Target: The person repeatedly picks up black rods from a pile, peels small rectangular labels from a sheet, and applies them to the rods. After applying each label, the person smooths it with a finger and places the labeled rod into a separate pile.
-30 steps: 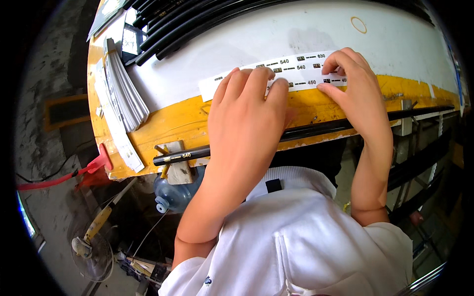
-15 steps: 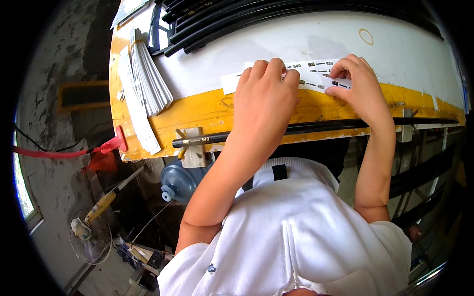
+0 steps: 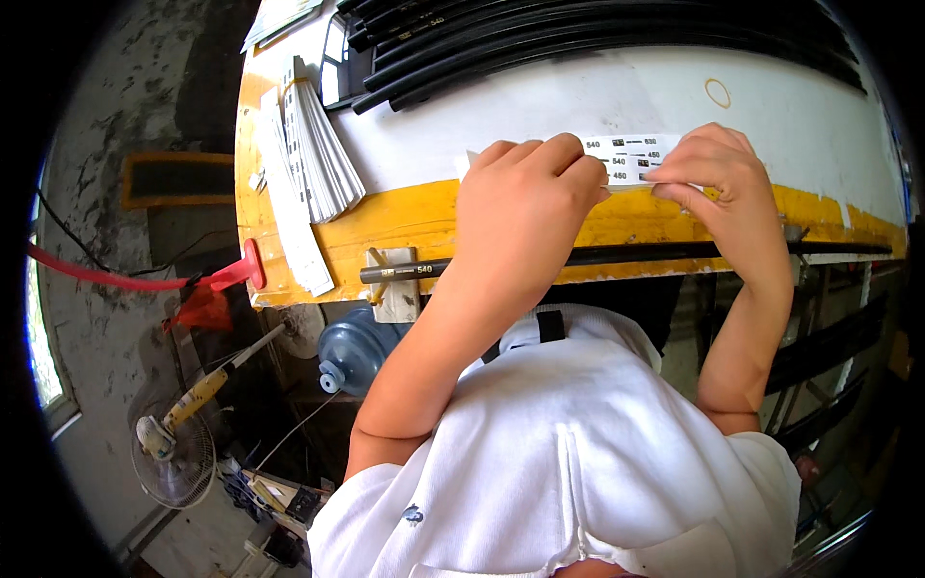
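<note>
A white strip of printed labels (image 3: 626, 146) lies on the far side of the table's yellow front band. My left hand (image 3: 525, 207) is over its left part, fingers curled and closed on the strip; the fingertips are partly hidden. At the strip's right end, my right hand (image 3: 727, 188) pinches the lower edge between thumb and forefinger. Nearer to me, a long black rod (image 3: 646, 252) runs along the table's front edge, passing below both hands. Its printed left end rests on a pale block (image 3: 393, 299) at the edge.
Several black rods (image 3: 540, 58) are stacked at the back of the table (image 3: 540, 101). A fanned bundle of label strips (image 3: 318, 154) lies at the left, with a loose strip (image 3: 299, 246) beside it. Below are a blue water bottle (image 3: 356, 352), a fan (image 3: 173, 453) and a red clamp-like handle (image 3: 246, 268).
The view has shifted, so the table sits further right and lower. The strip's printed rows now appear straighter between my hands, and my right thumb and forefinger have drawn closer together.
</note>
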Motion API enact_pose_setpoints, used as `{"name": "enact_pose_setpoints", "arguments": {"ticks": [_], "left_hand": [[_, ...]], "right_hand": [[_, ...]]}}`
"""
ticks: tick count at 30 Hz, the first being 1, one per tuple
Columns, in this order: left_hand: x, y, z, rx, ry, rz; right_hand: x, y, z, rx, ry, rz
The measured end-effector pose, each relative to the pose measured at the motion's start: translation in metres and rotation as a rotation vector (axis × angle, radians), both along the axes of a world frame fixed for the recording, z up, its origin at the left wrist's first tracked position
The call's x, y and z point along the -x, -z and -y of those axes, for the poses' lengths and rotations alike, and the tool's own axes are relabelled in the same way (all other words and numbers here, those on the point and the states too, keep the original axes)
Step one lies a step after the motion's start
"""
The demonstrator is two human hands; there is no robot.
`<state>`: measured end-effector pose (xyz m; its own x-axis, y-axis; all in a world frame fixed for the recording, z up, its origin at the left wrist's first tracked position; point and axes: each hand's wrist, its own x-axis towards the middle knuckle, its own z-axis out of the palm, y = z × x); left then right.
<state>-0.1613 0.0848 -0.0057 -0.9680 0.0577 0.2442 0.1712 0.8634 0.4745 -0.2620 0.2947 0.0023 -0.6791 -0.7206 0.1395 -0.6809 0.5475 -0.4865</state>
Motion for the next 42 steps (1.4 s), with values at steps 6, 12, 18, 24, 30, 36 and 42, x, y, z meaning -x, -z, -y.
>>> {"name": "enact_pose_setpoints", "arguments": {"ticks": [6, 12, 18, 24, 30, 36, 42], "left_hand": [[-0.037, -0.013, 0.032, -0.226, -0.224, -0.114], [-0.097, -0.019, 0.092, -0.618, -0.770, -0.188], [-0.128, 0.020, 0.151, -0.185, -0.907, -0.177], [-0.095, 0.004, 0.071, -0.157, -0.422, -0.149], [-0.049, 0.009, -0.001, 0.050, 0.051, 0.063], [-0.036, 0.038, -0.004, 0.172, 0.032, 0.137], [-0.031, 0.032, -0.007, 0.197, 0.036, 0.191]], "right_hand": [[0.000, -0.018, -0.021, 0.295, 0.191, -0.449], [-0.010, -0.001, -0.021, 0.079, 0.367, -0.309], [-0.011, 0.022, 0.002, 0.053, 0.287, -0.068], [-0.031, 0.032, 0.013, 0.028, 0.387, 0.020], [-0.039, 0.056, 0.018, 0.026, 0.408, 0.017], [-0.047, 0.058, 0.033, -0.073, 0.415, -0.091], [-0.044, 0.062, 0.033, -0.069, 0.433, -0.077]]}}
